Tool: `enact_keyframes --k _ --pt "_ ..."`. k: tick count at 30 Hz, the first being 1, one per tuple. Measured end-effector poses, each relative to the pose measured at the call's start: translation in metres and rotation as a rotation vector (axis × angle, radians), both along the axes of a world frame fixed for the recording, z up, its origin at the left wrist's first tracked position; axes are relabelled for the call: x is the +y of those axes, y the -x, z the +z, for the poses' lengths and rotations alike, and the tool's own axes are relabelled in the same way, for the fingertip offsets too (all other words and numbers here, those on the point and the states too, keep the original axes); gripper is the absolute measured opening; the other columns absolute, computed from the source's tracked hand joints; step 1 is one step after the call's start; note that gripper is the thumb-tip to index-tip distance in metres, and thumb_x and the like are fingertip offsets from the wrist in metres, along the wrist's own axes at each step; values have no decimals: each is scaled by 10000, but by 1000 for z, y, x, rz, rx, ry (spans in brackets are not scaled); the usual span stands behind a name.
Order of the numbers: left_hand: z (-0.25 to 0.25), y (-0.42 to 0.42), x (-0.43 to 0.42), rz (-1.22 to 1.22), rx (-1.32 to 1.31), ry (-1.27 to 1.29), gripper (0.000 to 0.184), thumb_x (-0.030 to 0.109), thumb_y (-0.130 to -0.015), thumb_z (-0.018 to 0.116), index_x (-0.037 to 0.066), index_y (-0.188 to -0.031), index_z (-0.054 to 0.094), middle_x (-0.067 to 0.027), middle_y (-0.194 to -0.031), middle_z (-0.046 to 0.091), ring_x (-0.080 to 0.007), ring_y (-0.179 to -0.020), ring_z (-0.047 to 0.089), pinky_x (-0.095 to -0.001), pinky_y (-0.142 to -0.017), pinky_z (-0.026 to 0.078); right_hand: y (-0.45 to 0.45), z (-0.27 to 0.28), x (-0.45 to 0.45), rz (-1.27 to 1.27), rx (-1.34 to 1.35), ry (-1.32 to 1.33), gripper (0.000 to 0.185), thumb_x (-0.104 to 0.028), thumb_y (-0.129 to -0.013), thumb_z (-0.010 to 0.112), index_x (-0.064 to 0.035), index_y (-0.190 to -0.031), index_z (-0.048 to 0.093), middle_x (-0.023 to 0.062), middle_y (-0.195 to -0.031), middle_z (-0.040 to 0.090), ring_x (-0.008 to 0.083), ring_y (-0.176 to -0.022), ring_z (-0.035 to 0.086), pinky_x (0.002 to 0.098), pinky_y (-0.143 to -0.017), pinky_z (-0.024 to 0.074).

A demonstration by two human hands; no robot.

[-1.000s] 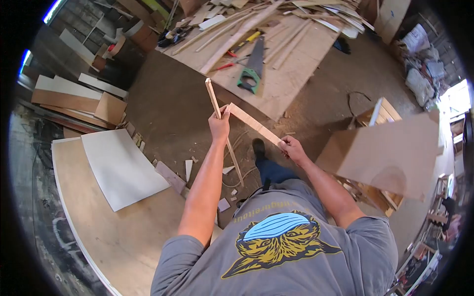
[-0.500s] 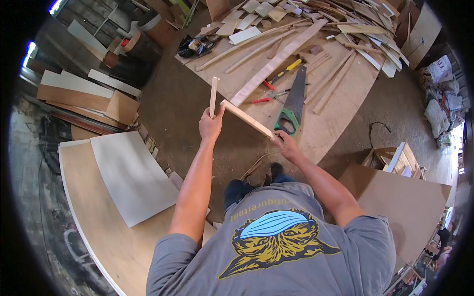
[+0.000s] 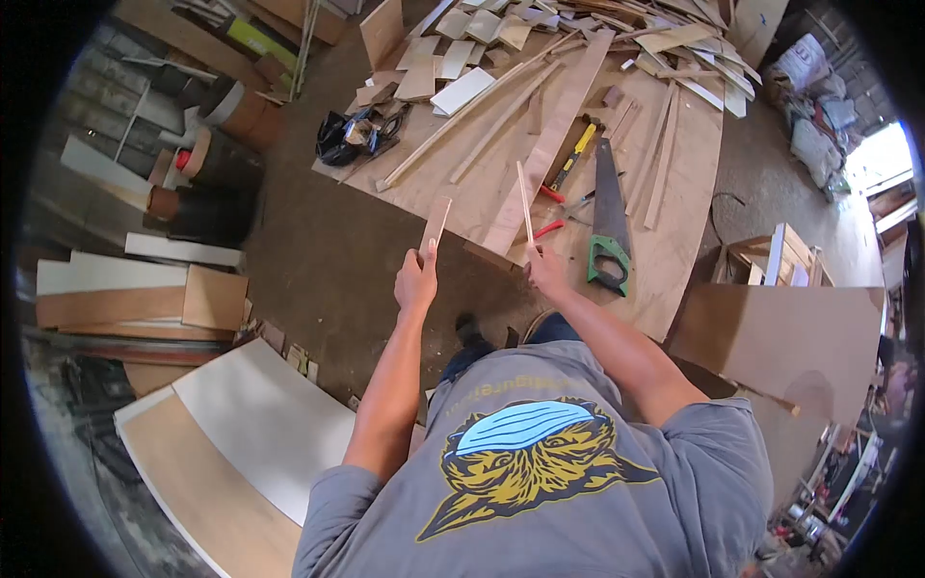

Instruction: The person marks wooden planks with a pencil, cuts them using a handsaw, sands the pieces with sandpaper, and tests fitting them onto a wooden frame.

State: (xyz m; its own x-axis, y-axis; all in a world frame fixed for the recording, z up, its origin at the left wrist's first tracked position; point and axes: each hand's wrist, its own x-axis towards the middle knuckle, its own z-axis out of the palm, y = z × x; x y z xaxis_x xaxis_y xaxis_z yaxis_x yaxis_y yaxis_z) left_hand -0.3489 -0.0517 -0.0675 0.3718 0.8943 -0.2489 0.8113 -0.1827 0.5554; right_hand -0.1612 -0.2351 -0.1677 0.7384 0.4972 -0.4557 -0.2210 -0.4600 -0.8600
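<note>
My left hand (image 3: 416, 283) is closed around a short, flat wooden strip (image 3: 438, 220) that sticks up from the fist, the thumb along its face. In my right hand (image 3: 546, 271) is a thin wooden stick (image 3: 525, 198), gripped at its lower end and pointing up and slightly left. The two pieces are apart, with a gap between the hands. Beyond my right hand, on the plywood table (image 3: 674, 241), lie a green-handled hand saw (image 3: 610, 217), a yellow-and-black hammer (image 3: 576, 152) and a red-handled tool (image 3: 549, 228).
A long board (image 3: 554, 140) and several wood strips lie across the table, with a heap of offcuts (image 3: 665, 43) behind. A black bag-like bundle (image 3: 352, 137) sits at its left corner. White and brown panels (image 3: 260, 414) flank me on the left, a brown sheet (image 3: 771, 337) on the right.
The right hand's stick has swung from slanting toward my left hand to nearly upright, away from it. The left strip now leans slightly right. The view has shifted, and my feet have moved.
</note>
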Motion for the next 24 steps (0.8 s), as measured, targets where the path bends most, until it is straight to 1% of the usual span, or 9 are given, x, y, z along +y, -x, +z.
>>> enact_keyframes --k 1,4,7,10,13,16,20,23,24 --pt "-4 1 14 -26 -39 -5 643 633 -986 463 6 -1020 601 -212 -931 688 -432 -939 662 -499 -797 488 5 13 19 -49 45 36 429 -419 -1016 536 -2 -1073 616 99 -733 635 172 -578 611 323 -512 472" --pt "-21 2 48 -108 -193 26 609 599 -1004 460 6 -955 592 -211 -849 673 -425 -841 656 -486 -728 479 0 -81 66 -60 -329 156 468 -447 -1002 548 10 -1096 580 158 -786 666 260 -705 670 402 -644 527" --pt "-27 -13 70 -199 -259 67 617 591 -1004 469 -4 -895 591 -204 -785 657 -406 -771 649 -475 -687 473 -1 -50 103 -197 -148 230 527 -476 -981 573 30 -1129 575 211 -871 684 338 -857 685 456 -798 523" --pt "-26 -36 84 -296 -239 88 635 599 -992 494 -18 -876 592 -188 -755 641 -380 -732 639 -465 -675 468 -8 -23 131 -274 -209 293 516 -485 -959 601 -4 -1146 598 222 -952 688 361 -944 678 461 -853 508" --pt "-32 -57 96 -355 -190 107 640 602 -980 520 -24 -863 586 -178 -737 628 -358 -705 627 -455 -661 462 -23 0 138 -128 -283 278 477 -488 -943 619 -62 -1157 614 214 -1002 694 367 -970 680 461 -855 518" --pt "-35 -81 109 -410 -171 115 627 588 -977 543 -26 -849 577 -161 -703 595 -320 -662 580 -437 -639 448 -49 -15 126 -85 -474 424 402 -448 -924 643 -107 -1135 626 182 -1034 690 337 -998 671 461 -862 522" --pt "-44 -111 134 -457 -197 107 611 568 -979 561 -26 -836 571 -137 -658 546 -266 -615 511 -417 -614 427 -85 -37 95 -101 -855 547 289 -285 -903 644 -113 -1133 615 125 -1060 659 331 -1045 636 452 -857 520" --pt "-46 -133 144 -480 -202 129 595 547 -985 569 -28 -830 571 -125 -651 533 -234 -612 492 -402 -605 418 -99 -19 99 -60 -856 442 272 -210 -890 628 -108 -1141 601 131 -1061 655 344 -1050 628 464 -853 520" --pt "-47 -139 146 -487 -195 144 589 538 -988 571 -29 -828 571 -122 -652 532 -224 -613 489 -397 -603 415 -102 -15 107 -101 -636 480 287 -194 -881 628 -107 -1153 598 133 -1062 650 344 -1055 625 468 -860 519"
